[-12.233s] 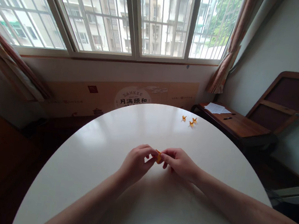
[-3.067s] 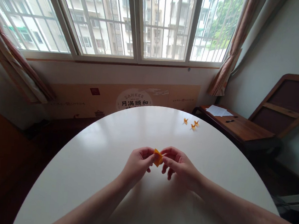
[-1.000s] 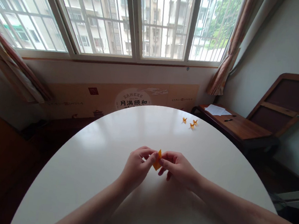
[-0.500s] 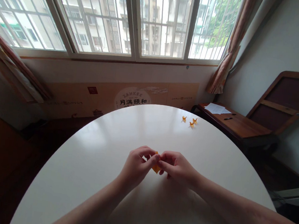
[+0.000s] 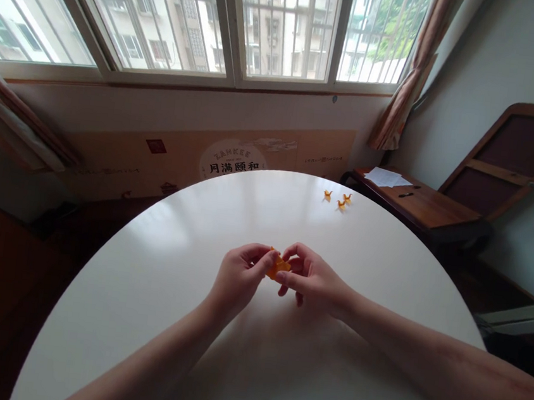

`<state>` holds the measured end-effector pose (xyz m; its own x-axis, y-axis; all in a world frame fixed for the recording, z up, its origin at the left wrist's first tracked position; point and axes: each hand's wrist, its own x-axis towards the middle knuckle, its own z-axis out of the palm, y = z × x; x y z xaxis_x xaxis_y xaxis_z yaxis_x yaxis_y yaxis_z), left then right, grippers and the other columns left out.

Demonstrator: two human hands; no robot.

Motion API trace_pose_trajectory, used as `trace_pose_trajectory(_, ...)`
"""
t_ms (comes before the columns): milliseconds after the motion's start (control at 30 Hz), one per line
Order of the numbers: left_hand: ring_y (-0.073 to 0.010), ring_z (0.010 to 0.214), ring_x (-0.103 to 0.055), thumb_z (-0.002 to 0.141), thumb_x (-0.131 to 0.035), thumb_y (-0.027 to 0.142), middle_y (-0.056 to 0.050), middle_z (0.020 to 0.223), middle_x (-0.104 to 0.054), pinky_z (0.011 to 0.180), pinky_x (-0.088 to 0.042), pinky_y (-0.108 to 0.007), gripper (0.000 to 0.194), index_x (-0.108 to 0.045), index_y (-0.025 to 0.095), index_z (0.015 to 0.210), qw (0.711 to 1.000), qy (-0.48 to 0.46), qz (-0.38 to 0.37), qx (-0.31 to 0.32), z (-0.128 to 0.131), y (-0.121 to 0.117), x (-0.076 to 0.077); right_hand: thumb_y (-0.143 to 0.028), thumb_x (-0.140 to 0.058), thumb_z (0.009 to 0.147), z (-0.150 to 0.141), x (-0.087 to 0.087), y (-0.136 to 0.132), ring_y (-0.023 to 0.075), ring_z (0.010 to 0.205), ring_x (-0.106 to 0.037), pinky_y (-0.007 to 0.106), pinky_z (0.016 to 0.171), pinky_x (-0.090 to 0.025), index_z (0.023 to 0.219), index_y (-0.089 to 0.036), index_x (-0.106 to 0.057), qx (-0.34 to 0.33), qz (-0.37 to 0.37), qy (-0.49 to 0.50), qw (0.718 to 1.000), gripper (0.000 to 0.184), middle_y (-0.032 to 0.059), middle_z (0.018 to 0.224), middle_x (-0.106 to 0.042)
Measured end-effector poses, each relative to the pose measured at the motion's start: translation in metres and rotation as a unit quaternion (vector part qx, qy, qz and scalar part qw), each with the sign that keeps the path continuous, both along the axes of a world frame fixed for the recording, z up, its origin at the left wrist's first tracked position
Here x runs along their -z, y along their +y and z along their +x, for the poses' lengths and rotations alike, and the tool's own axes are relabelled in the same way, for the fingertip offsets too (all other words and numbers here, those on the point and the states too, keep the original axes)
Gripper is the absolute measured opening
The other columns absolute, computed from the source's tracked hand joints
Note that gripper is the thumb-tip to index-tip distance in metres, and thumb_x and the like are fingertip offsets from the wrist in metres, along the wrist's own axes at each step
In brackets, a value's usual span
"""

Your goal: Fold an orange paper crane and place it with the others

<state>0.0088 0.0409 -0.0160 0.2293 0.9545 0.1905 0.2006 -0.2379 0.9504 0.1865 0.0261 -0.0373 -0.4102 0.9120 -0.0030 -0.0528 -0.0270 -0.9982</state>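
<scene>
With 12 dead ahead of person, I see left forearm (image 5: 151, 348), bare, slanting from 7 o'clock toward 1. Right forearm (image 5: 414, 344), bare, from 4 toward 10. Left hand (image 5: 239, 272) pinching, left thumb (image 5: 264, 266) toward 1. Right hand (image 5: 318, 282) close by, right thumb (image 5: 291, 281) toward 9, forefinger (image 5: 298, 249) arched above.

Smooth glossy tabletop (image 5: 142, 301), creased orange paper (image 5: 279, 269)
</scene>
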Motion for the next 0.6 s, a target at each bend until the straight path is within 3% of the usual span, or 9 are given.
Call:
trace_pose_trajectory(267, -0.0156, 0.064, -0.064, 0.081, -0.068, 0.032, -0.005, 0.075, -0.071, 0.057, -0.051, -0.025, 0.02, -0.069, 0.013, 0.086, 0.999, -0.039, -0.022, 0.017, 0.002, -0.003, -0.001, -0.035, -0.073, 0.082, -0.001, -0.001, 0.001, 0.0141, 0.066, -0.066, 0.013, 0.04, -0.038, 0.099, -0.02, -0.045, 0.027, -0.01, 0.013, 1.0, 0.036, 0.0024, 0.085, -0.069)
trace_pose_trajectory(600, -0.0138, 0.058, -0.064, 0.079, -0.067, 0.031, -0.003, 0.073, -0.069, 0.054, -0.053, -0.025, 0.018, -0.062, 0.014, 0.086, 0.998, -0.053, -0.046, 0.004, 0.001, 0.0, -0.004, -0.035, -0.069, 0.081, 0.003, -0.01, 0.002, 0.0123, 0.061, -0.061, 0.017, 0.042, -0.041, 0.106, -0.017, -0.054, 0.091, 0.025, 0.012, 0.996, 0.034, 0.0029, 0.08, -0.066)
